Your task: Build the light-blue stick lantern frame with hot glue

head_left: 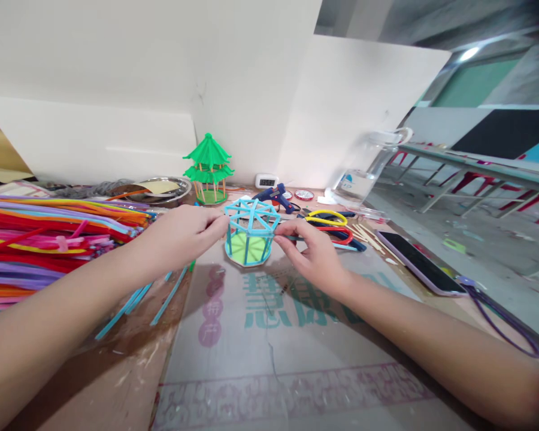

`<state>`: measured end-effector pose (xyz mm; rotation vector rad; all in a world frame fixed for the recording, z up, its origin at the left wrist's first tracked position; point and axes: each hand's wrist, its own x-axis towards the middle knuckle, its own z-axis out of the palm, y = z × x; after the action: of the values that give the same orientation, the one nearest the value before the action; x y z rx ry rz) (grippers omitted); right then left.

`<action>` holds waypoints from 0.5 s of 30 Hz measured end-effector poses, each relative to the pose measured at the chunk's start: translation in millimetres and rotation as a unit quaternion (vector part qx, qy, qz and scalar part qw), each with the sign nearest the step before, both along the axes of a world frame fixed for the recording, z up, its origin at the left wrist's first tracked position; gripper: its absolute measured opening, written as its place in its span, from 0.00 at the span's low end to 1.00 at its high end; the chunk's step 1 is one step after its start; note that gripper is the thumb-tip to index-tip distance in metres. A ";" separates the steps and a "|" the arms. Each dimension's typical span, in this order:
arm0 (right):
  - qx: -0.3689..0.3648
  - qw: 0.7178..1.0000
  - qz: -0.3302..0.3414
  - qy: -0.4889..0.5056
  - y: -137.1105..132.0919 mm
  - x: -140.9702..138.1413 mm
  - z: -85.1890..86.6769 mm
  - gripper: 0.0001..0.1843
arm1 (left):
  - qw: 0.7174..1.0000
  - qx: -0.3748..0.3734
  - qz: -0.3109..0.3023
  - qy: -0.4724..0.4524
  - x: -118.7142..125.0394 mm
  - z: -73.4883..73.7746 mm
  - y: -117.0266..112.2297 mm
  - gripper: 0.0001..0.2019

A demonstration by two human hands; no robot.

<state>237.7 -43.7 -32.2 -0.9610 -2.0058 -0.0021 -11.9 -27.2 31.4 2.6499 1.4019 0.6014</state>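
Observation:
A small pavilion frame of light-blue pipe cleaners (pixel 256 216), with blue posts, spoke-like roof bars and a yellow-green octagonal base (pixel 239 251), stands upright on a printed cardboard sheet (pixel 224 365). My left hand (pixel 193 230) has its fingers closed at the frame's upper left edge; the fingertips are partly hidden behind it. On the opposite side, my right hand (pixel 312 251) pinches the upper right edge between thumb and forefinger. Several cut blue pipe cleaners (pixel 169 296) lie on the table below my left forearm.
Bundled colourful pipe cleaners (pixel 49 251) fill the left. Behind stand a green model pavilion (pixel 209 170), a metal bowl (pixel 179 191), a small digital clock (pixel 266 181) and a glue gun (pixel 278 196). Right are yellow-handled scissors (pixel 327 215), red-handled pliers (pixel 341 232), a phone (pixel 420 263) and a clear jug (pixel 357 179).

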 end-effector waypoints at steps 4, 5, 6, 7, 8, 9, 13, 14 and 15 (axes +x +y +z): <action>-0.001 1.000 0.001 0.000 0.3 0.4 -0.7 0.01 | 0.995 0.084 0.047 0.042 -2.9 -3.3 4.8 0.18; -0.002 1.000 0.001 0.000 0.4 0.6 -0.9 0.01 | 0.994 0.096 0.038 0.029 -3.5 -4.0 5.2 0.15; -0.003 1.000 0.000 0.000 0.5 0.8 -1.2 0.02 | 0.994 0.105 0.026 0.013 -3.9 -4.8 5.2 0.13; -0.005 1.000 0.000 0.001 0.5 0.9 -1.3 0.02 | 0.994 0.109 0.015 -0.002 -4.1 -5.7 5.1 0.11; -0.007 1.000 -0.001 0.002 0.5 0.8 -1.3 0.02 | 0.994 0.111 0.006 -0.014 -4.0 -6.7 4.8 0.11; -0.010 1.000 -0.001 0.003 0.4 0.7 -1.2 0.03 | 0.993 0.112 -0.003 -0.021 -3.6 -7.9 4.5 0.12; -0.018 1.000 -0.001 0.007 -0.4 -0.7 0.4 0.03 | 0.989 0.139 -0.050 -0.014 -0.4 -14.7 3.7 0.18; -0.019 1.000 0.000 0.009 -0.6 -0.9 0.8 0.03 | 0.988 0.145 -0.056 -0.009 0.7 -16.5 3.7 0.18; -0.020 1.000 0.000 0.011 -0.6 -1.1 1.0 0.03 | 0.987 0.149 -0.061 -0.006 1.7 -18.3 3.7 0.18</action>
<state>236.6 -44.4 -31.2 -0.9819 -1.9918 0.0500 -10.2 -23.5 13.1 2.9249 1.2201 0.8741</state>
